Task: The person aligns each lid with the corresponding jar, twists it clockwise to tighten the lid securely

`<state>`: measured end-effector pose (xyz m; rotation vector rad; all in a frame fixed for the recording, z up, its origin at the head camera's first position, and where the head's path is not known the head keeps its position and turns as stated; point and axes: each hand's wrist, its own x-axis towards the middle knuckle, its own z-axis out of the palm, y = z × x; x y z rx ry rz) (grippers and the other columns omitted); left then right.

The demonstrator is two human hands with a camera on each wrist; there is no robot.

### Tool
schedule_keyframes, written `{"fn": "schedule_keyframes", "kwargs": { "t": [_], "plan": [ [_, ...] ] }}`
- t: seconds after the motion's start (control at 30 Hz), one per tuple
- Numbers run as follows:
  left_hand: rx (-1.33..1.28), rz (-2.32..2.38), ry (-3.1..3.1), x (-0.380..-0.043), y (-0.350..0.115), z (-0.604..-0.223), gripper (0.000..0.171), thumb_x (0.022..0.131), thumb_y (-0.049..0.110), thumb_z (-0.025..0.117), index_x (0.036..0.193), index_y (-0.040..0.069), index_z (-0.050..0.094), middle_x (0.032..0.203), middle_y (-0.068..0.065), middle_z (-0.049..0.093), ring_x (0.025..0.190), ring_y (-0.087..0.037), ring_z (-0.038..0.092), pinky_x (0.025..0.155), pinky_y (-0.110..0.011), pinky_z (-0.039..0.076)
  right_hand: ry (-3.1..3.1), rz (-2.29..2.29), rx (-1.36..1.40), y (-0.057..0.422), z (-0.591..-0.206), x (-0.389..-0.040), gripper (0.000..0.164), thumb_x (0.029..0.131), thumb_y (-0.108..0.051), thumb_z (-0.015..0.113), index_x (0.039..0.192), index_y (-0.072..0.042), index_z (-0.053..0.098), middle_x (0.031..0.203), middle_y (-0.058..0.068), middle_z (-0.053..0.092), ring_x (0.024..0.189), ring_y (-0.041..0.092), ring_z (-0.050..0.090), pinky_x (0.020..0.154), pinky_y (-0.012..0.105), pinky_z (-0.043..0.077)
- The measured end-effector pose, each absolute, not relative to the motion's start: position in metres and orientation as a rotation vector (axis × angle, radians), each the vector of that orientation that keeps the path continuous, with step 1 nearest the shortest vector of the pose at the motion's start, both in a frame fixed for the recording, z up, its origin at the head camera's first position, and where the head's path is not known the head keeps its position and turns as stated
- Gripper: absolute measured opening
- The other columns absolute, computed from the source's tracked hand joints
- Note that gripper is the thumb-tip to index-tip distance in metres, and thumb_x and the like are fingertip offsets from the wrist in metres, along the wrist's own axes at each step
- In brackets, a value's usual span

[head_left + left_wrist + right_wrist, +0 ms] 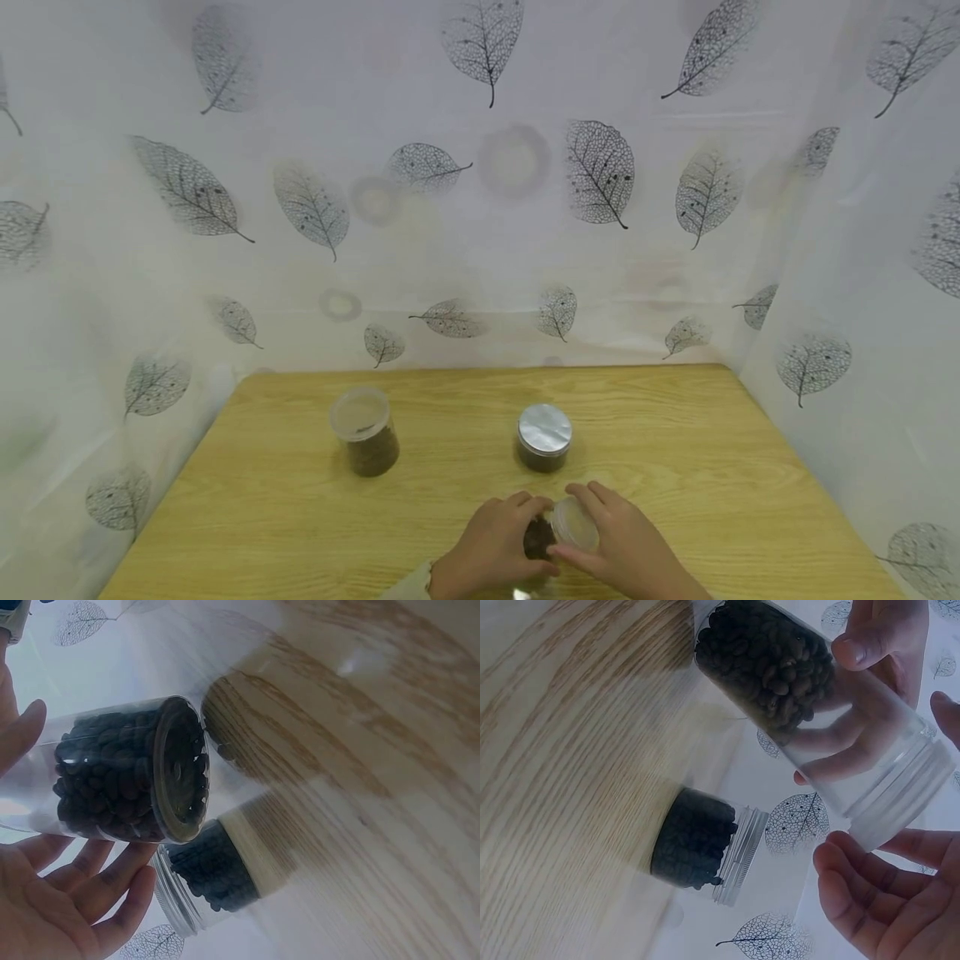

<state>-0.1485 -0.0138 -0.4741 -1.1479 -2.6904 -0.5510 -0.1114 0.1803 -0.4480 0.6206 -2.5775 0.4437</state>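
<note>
My left hand [491, 542] grips a clear jar [765, 664] partly filled with dark beans, holding it tilted over the table. A whitish translucent lid [904, 799] sits at the jar's mouth. From the other side, my right hand [626, 537] holds that lid, with fingertips at its lower edge and thumb across from them. In the left wrist view, the jar [124, 772] shows its round base and the beans resting toward it. Just beyond the hands stands a shorter jar [543, 437] with a silver lid and dark contents.
Farther left on the wooden table [247, 500] stands another clear jar [372, 450] with a translucent lid and brown contents. A white curtain [450, 233] with a leaf print rises behind the table and along both sides.
</note>
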Motion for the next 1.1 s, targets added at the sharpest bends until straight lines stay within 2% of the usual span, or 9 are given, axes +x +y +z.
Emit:
{"fn": "schedule_keyframes", "kwargs": {
  "t": [0.1,0.23,0.37,0.47,0.73,0.93,1.1],
  "plan": [
    [-1.151,-0.551,-2.697,-0.148,-0.014,-0.473,0.06,0.068,0.057,0.075,0.115,0.021,0.06,0.095,0.011,0.063,0.078,0.003,0.054,0.065,-0.015,0.042,-2.628,0.441,0.621,0.181,-0.445,-0.11,0.07,0.071,-0.063,0.068,0.112,-0.008,0.061,0.101,0.003,0.065,0.083,0.018,0.066,0.065,0.029,0.056],
    [-1.171,-0.568,-2.688,-0.148,-0.015,-0.473,0.061,0.069,0.056,0.075,0.116,0.019,0.06,0.097,0.01,0.063,0.079,0.002,0.055,0.065,-0.014,0.043,-2.683,0.467,0.721,0.19,-0.438,-0.11,0.074,0.071,-0.061,0.07,0.126,-0.013,0.054,0.113,-0.002,0.061,0.093,0.014,0.064,0.071,0.031,0.057],
    [-1.178,-0.594,-2.69,-0.147,-0.016,-0.472,0.063,0.069,0.055,0.076,0.117,0.017,0.058,0.099,0.009,0.064,0.08,0.001,0.057,0.066,-0.014,0.044,-2.668,0.528,0.915,0.204,-0.43,-0.113,0.079,0.07,-0.052,0.076,0.137,-0.024,0.044,0.129,-0.009,0.051,0.108,0.011,0.059,0.081,0.03,0.055],
    [-1.182,-0.631,-2.682,-0.147,-0.017,-0.472,0.064,0.068,0.053,0.077,0.116,0.017,0.057,0.098,0.009,0.065,0.081,0.001,0.058,0.068,-0.014,0.046,-2.629,0.515,1.032,0.211,-0.427,-0.114,0.084,0.068,-0.043,0.08,0.14,-0.025,0.04,0.135,-0.009,0.048,0.114,0.014,0.057,0.084,0.031,0.055],
    [-1.22,-0.654,-2.588,-0.148,-0.019,-0.473,0.063,0.065,0.05,0.08,0.112,0.015,0.057,0.097,0.01,0.065,0.084,0.001,0.059,0.074,-0.019,0.049,-2.57,0.486,1.138,0.217,-0.427,-0.119,0.084,0.063,-0.027,0.084,0.137,-0.02,0.045,0.132,-0.004,0.054,0.114,0.017,0.057,0.085,0.035,0.055],
    [-1.201,-0.581,-2.548,-0.147,-0.019,-0.473,0.062,0.065,0.053,0.079,0.11,0.017,0.059,0.1,0.01,0.064,0.088,-0.002,0.058,0.075,-0.018,0.049,-2.527,0.521,1.179,0.217,-0.427,-0.122,0.076,0.064,-0.023,0.084,0.132,-0.019,0.05,0.126,-0.005,0.058,0.11,0.015,0.059,0.084,0.034,0.055],
    [-1.176,-0.56,-2.547,-0.147,-0.019,-0.473,0.062,0.064,0.056,0.078,0.109,0.017,0.059,0.097,0.01,0.063,0.084,-0.001,0.056,0.073,-0.016,0.046,-2.537,0.538,1.167,0.217,-0.427,-0.123,0.07,0.066,-0.024,0.083,0.129,-0.02,0.053,0.123,-0.008,0.059,0.108,0.014,0.06,0.083,0.033,0.055]
  ]
}}
